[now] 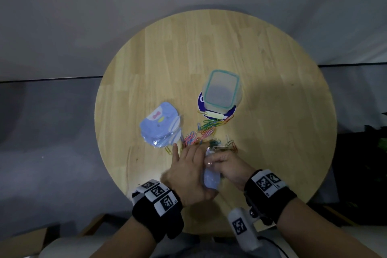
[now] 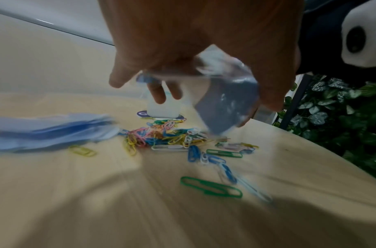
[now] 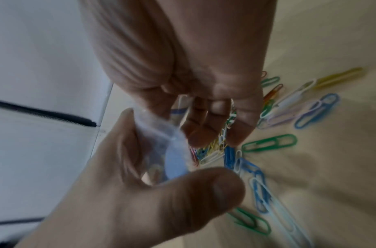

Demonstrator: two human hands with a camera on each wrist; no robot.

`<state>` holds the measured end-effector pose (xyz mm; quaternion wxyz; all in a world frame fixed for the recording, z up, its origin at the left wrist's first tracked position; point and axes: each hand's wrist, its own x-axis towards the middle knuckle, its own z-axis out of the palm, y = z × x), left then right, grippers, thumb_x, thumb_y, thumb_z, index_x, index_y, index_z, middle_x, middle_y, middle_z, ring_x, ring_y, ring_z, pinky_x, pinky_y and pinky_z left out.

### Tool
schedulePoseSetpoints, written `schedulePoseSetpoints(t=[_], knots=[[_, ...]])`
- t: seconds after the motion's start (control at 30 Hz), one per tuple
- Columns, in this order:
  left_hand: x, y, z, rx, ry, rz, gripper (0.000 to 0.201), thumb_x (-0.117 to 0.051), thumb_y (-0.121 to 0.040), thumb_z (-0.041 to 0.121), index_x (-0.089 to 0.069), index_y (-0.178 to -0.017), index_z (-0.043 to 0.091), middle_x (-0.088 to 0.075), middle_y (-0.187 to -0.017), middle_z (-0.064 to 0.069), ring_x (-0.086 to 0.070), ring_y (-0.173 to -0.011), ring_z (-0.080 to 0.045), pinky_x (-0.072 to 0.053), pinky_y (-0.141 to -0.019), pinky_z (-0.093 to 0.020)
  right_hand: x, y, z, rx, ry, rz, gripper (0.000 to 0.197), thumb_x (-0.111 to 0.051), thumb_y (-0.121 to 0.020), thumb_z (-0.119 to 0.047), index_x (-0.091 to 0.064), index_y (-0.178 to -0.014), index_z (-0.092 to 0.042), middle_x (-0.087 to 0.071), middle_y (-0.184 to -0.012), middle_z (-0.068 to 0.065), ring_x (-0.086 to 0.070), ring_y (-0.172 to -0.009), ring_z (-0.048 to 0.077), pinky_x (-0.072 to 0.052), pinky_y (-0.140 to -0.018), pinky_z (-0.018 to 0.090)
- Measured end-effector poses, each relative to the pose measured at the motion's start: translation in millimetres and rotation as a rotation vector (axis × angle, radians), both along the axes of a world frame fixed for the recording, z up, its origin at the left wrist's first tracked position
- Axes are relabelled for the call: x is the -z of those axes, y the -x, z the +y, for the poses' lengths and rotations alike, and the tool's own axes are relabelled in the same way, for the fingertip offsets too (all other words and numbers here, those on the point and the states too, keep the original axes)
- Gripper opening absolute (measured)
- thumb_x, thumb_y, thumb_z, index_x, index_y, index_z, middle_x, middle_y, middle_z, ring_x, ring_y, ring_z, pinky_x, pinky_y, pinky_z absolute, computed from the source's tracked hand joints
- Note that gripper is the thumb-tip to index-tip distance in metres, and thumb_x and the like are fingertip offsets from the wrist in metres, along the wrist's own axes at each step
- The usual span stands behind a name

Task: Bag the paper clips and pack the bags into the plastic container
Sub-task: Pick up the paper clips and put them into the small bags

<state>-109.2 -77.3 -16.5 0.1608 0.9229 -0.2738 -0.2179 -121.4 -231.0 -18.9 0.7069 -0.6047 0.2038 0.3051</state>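
A small blue and clear bag (image 1: 210,180) hangs over the near part of the round wooden table (image 1: 209,44). My left hand (image 1: 188,169) holds it between thumb and fingers. My right hand (image 1: 226,163) pinches its upper end. The bag (image 3: 174,159) looks crumpled and blurred in the right wrist view, and whether its mouth is open is unclear. Coloured paper clips (image 1: 206,131) lie scattered just beyond both hands. Behind them stands the clear plastic container (image 1: 221,90) with a teal rim. The bag (image 2: 227,102) hangs above the clips (image 2: 161,135) in the left wrist view.
A stack of blue bags (image 1: 159,123) lies left of the clips. The container stands on a purple round disc (image 1: 202,100), with a pale yellow strip (image 1: 213,115) at its front. Green plants (image 2: 331,109) stand off the table's right edge.
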Motion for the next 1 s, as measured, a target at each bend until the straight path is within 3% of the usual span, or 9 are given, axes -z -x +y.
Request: schedulePoseSetpoints(t=[0.07, 0.17, 0.3, 0.37, 0.47, 0.57, 0.63, 0.73, 1.0], knots=[[4.3, 1.0, -0.2, -0.008, 0.033, -0.011, 0.09, -0.054, -0.049, 0.062, -0.045, -0.127, 0.017, -0.054, -0.124, 0.002, -0.051, -0.118, -0.022, -0.015, -0.113, -0.057, -1.0, 3.9, -0.6, -0.116, 0.027, -0.029, 0.017, -0.061, -0.083, 0.004, -0.069, -0.097, -0.001, -0.067, -0.089, 0.008, -0.06, -0.084, 0.01, -0.048, -0.081, 0.028], [11.5, -5.7, 4.3, 0.015, 0.124, -0.079, 0.064, -0.053, -0.053, 0.055, -0.055, -0.104, 0.018, -0.061, -0.106, -0.001, -0.06, -0.098, -0.025, -0.035, -0.103, -0.061, -2.0, 6.5, 0.0, -0.186, 0.138, -0.079, 0.014, -0.07, -0.079, -0.011, -0.073, -0.093, -0.011, -0.068, -0.078, -0.005, -0.059, -0.07, -0.005, -0.047, -0.068, 0.018], [14.6, -9.9, 7.7, 0.072, 0.268, -0.001, 0.07, -0.068, -0.051, 0.055, -0.055, -0.105, 0.012, -0.057, -0.101, -0.003, -0.051, -0.092, -0.023, -0.043, -0.087, -0.036, -1.1, 8.5, 0.0, -0.263, 0.266, -0.175, 0.023, -0.072, -0.069, -0.037, -0.076, -0.086, -0.021, -0.075, -0.085, 0.002, -0.068, -0.086, 0.014, -0.052, -0.075, 0.033], [13.0, -8.4, 6.5, 0.052, 0.317, 0.0, 0.068, -0.07, -0.053, 0.051, -0.057, -0.105, 0.01, -0.056, -0.098, -0.004, -0.051, -0.089, -0.023, -0.043, -0.081, -0.033, -2.7, 10.2, -0.7, -0.246, 0.153, -0.138, 0.007, -0.073, -0.076, -0.021, -0.074, -0.077, -0.028, -0.073, -0.072, -0.008, -0.067, -0.077, 0.005, -0.052, -0.065, 0.023], [14.6, -6.0, 6.8, -0.052, 0.356, -0.012, 0.05, -0.065, -0.062, 0.042, -0.058, -0.097, 0.007, -0.054, -0.088, -0.007, -0.051, -0.079, -0.026, -0.046, -0.07, -0.038, -6.1, 9.1, 0.1, -0.11, 0.082, -0.126, 0.026, -0.067, -0.08, -0.002, -0.07, -0.07, -0.025, -0.064, -0.059, -0.007, -0.059, -0.058, 0.007, -0.048, -0.055, 0.02], [22.2, -7.5, 13.1, -0.195, 0.276, 0.003, 0.051, -0.05, -0.073, 0.055, -0.058, -0.094, 0.01, -0.051, -0.086, -0.004, -0.049, -0.077, -0.026, -0.042, -0.067, -0.035, 11.8, -3.5, -16.0, 0.122, 0.486, -0.18, 0.018, -0.069, -0.076, -0.006, -0.068, -0.07, -0.023, -0.064, -0.075, 0.0, -0.061, -0.065, 0.011, -0.051, -0.067, 0.03], [27.2, -7.8, 18.8, -0.235, 0.175, 0.001, 0.054, -0.044, -0.073, 0.062, -0.059, -0.095, 0.014, -0.05, -0.086, 0.0, -0.05, -0.079, -0.024, -0.041, -0.069, -0.034, 23.5, -10.7, -27.1, -0.036, 0.826, -0.209, 0.034, -0.078, -0.068, -0.021, -0.064, -0.099, -0.026, -0.057, -0.109, 0.004, -0.059, -0.095, 0.021, -0.051, -0.087, 0.037], [33.9, -5.8, 25.1, -0.272, 0.154, 0.029, 0.053, -0.072, -0.06, 0.05, -0.054, -0.096, 0.014, -0.053, -0.085, -0.001, -0.051, -0.077, -0.024, -0.043, -0.069, -0.034, 31.2, -13.9, -21.8, -0.509, 1.04, -0.215, 0.086, -0.083, -0.061, -0.035, -0.037, -0.134, -0.031, -0.034, -0.137, 0.006, -0.036, -0.122, 0.029, -0.045, -0.097, 0.043], [41.9, -5.1, 19.1, -0.312, 0.178, 0.085, 0.071, -0.077, -0.056, 0.042, -0.052, -0.112, 0.005, -0.059, -0.096, -0.008, -0.058, -0.088, -0.03, -0.049, -0.076, -0.037, 37.7, -22.7, -15.0, -0.426, 1.044, -0.29, 0.039, -0.057, -0.081, -0.001, -0.061, -0.116, -0.015, -0.056, -0.116, 0.011, -0.052, -0.111, 0.029, -0.046, -0.094, 0.035]])
